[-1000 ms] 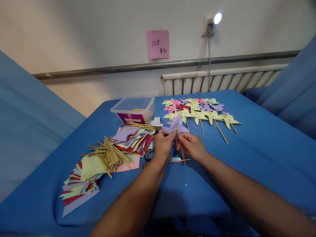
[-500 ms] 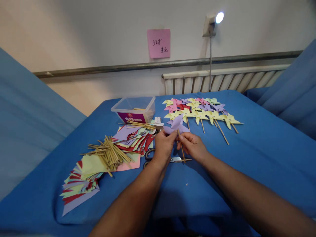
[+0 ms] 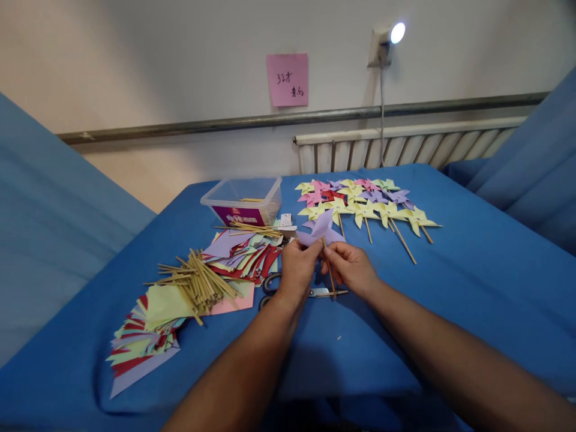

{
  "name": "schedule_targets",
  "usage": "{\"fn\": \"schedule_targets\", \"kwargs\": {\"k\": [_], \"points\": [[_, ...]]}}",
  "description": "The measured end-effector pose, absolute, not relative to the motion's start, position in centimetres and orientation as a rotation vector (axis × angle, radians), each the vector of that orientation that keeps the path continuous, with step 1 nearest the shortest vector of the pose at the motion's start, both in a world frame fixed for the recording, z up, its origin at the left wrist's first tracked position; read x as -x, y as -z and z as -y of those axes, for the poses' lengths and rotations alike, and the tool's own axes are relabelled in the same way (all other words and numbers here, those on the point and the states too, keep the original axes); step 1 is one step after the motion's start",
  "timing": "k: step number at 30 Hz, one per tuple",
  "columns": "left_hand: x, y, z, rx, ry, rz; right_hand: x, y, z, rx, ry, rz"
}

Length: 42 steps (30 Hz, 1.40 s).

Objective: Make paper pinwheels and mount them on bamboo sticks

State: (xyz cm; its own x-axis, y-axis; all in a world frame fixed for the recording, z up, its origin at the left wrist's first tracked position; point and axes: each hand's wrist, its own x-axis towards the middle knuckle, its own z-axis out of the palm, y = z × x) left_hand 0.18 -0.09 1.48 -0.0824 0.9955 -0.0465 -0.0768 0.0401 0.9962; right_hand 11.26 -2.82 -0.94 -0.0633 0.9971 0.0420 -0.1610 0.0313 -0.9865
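Note:
A purple paper pinwheel (image 3: 322,227) is held up between both hands over the middle of the blue table. My left hand (image 3: 297,264) is closed on its lower left side. A thin wooden stick (image 3: 332,275) slants down from the pinwheel, and my right hand (image 3: 352,267) pinches it near its upper end. Where the stick meets the paper is partly covered by my fingertips. Beneath the hands lie scissors (image 3: 319,293) with dark handles, partly hidden by my left wrist.
Finished pinwheels (image 3: 366,210) lie in rows at the back right. On the left are a pile of sticks (image 3: 202,285), coloured paper sheets (image 3: 144,342), more cut paper (image 3: 243,255) and a clear plastic box (image 3: 240,210). A small white box (image 3: 286,220) stands beside it.
Both hands keep the same hold on the pinwheel and stick. The whole view has shifted very slightly; nothing on the table has visibly moved.

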Motion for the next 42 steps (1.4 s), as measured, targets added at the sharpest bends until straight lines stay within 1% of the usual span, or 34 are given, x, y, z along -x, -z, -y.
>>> {"fn": "schedule_targets", "kwargs": {"k": [42], "points": [[-0.01,-1.41,0.10,-1.182,-1.245,-1.296,-11.34,0.65,2.93,0.976,-1.411,1.107]]}}
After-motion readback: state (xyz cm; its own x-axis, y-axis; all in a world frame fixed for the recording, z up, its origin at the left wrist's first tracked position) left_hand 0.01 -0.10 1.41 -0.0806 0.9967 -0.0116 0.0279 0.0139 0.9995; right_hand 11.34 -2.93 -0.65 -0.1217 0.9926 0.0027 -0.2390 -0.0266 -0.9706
